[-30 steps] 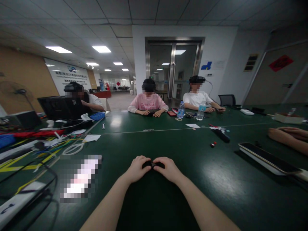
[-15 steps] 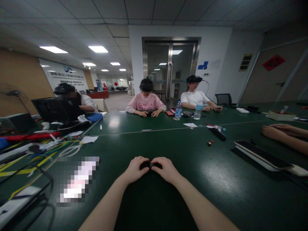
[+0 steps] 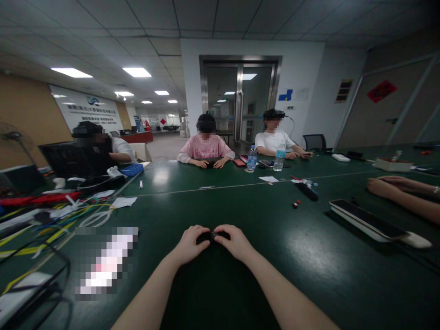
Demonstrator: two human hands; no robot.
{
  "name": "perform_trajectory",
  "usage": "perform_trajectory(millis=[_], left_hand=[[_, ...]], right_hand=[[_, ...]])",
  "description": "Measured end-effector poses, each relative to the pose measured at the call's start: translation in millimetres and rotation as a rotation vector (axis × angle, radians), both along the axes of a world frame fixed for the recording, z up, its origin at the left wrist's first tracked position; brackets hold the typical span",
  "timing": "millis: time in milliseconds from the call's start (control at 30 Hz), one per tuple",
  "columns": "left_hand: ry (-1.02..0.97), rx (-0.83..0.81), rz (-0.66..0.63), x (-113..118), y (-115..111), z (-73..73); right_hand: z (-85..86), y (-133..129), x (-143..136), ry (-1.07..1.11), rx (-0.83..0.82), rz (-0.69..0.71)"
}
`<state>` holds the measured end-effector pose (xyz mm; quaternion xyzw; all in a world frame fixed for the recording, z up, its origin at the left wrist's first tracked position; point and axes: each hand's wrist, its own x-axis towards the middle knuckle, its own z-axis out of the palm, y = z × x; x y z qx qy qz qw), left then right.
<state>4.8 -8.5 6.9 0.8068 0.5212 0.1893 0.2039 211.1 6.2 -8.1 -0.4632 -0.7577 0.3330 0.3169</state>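
Note:
Near the middle of the dark green table (image 3: 161,211), a small dark object (image 3: 211,236) lies between my two hands, mostly covered by fingers. My left hand (image 3: 191,244) curls round its left side, thumb and fingertips closing on it. My right hand (image 3: 233,242) does the same from the right. The fingertips of both hands nearly meet over it. What the object is cannot be made out.
Left of my hands are a blurred-out slab (image 3: 108,261) and tangled cables (image 3: 94,218). On the right lie a phone on a white block (image 3: 367,220) and another person's hands (image 3: 388,185). Across the table sit people, with water bottles (image 3: 252,158) and a blue basket (image 3: 132,170).
The view has shifted slightly, so most of the scene sits a little further left. My hands keep nearly the same grip on the dark object.

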Motion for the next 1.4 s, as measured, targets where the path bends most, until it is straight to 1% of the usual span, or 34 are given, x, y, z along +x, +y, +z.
perform_trajectory(millis=[167, 367, 600, 767, 933, 1067, 1267, 1400], left_hand=[[-0.007, 0.001, -0.001, 0.1, -0.3, 0.5], [0.002, -0.007, 0.003, 0.5, -0.8, 1.8], [-0.007, 0.001, 0.010, 1.9, -2.4, 3.0], [-0.006, -0.012, 0.032, 1.7, -1.6, 1.6], [-0.021, -0.019, 0.036, 1.2, -1.5, 0.3], [-0.025, -0.011, 0.022, 1.0, -1.4, 0.5], [-0.012, -0.026, 0.027, 1.5, -2.3, 3.2], [-0.011, -0.022, 0.020, 0.5, -0.9, 1.4]], right_hand=[[-4.0, 5.4, 3.2, 0.088, -0.073, -0.033], [-11.8, 14.7, 6.9, 0.272, -0.139, -0.033], [-13.9, 19.2, 13.9, 0.517, -0.231, -0.090], [-16.0, 21.7, 18.7, 0.626, -0.266, -0.133], [-23.6, 28.9, 21.9, 0.727, -0.302, -0.176], [-28.4, 33.6, 24.5, 0.854, -0.354, -0.172], [-27.1, 32.8, 28.7, 0.859, -0.344, -0.174], [-25.9, 32.0, 29.8, 0.807, -0.337, -0.182]])
